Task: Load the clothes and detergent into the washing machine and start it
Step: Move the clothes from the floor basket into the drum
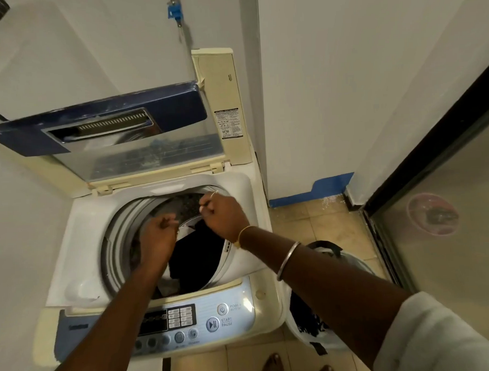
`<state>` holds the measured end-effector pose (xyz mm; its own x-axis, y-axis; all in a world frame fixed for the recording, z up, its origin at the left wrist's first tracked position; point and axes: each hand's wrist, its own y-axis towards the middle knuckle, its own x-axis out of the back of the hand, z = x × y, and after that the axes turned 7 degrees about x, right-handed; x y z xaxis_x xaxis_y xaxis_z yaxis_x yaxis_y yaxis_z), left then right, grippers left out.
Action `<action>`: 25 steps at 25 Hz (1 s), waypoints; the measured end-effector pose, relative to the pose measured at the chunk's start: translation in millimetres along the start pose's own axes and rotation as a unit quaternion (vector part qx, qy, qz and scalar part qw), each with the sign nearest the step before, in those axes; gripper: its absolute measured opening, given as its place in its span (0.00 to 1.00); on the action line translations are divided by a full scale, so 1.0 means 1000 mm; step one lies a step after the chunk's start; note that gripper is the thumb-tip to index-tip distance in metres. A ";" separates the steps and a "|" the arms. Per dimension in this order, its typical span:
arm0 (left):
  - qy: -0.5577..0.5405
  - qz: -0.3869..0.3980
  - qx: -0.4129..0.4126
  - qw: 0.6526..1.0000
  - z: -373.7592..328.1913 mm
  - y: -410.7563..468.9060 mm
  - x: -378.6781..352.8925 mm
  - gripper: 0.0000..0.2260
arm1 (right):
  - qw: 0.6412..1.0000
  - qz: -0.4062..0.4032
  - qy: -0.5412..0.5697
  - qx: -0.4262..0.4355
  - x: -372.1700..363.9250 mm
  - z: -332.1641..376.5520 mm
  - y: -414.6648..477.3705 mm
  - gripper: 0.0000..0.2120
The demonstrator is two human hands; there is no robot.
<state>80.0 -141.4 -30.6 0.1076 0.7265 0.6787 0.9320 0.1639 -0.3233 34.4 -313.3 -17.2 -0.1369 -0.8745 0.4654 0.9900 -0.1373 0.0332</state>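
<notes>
Below left grip (158, 236), right grip (225, 214): dark garment (197, 254)

cream washing machine (259, 294), navy lid (95, 121), black garment (195, 252), blue skirting (311, 193)

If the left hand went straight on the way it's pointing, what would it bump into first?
Probably the far inside wall of the drum, the dotted grey part. The left hand, gripping the dark garment, points forward over the opening; depth is hard to judge.
</notes>
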 end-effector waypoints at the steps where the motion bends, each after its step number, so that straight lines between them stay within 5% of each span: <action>1: -0.029 0.009 -0.013 0.999 -0.014 -0.011 -0.010 0.09 | 0.999 -0.032 0.015 -0.005 0.012 -0.005 -0.003 0.07; 8: -0.157 0.123 -0.160 0.967 -0.098 -0.107 -0.112 0.03 | 0.980 -0.167 -0.027 -0.108 0.096 -0.060 -0.049 0.07; 13: -0.026 0.179 -0.243 0.953 -0.121 -0.158 -0.184 0.07 | 0.954 -0.220 -0.035 -0.200 0.143 -0.121 -0.105 0.07; 20: 0.164 0.285 -0.076 0.941 -0.081 -0.195 -0.293 0.12 | 0.916 -0.198 0.001 -0.349 0.166 -0.225 -0.190 0.05; 25: 0.363 0.397 -0.021 0.843 0.028 -0.189 -0.395 0.16 | 0.887 -0.097 0.019 -0.451 0.142 -0.337 -0.245 0.08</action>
<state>-148.0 -440.7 -256.3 0.8724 -0.0064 0.4887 0.4759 -0.2161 -0.8525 -239.5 -560.2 -257.5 -0.3198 -0.8065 0.4973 0.5194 -0.5882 -0.6199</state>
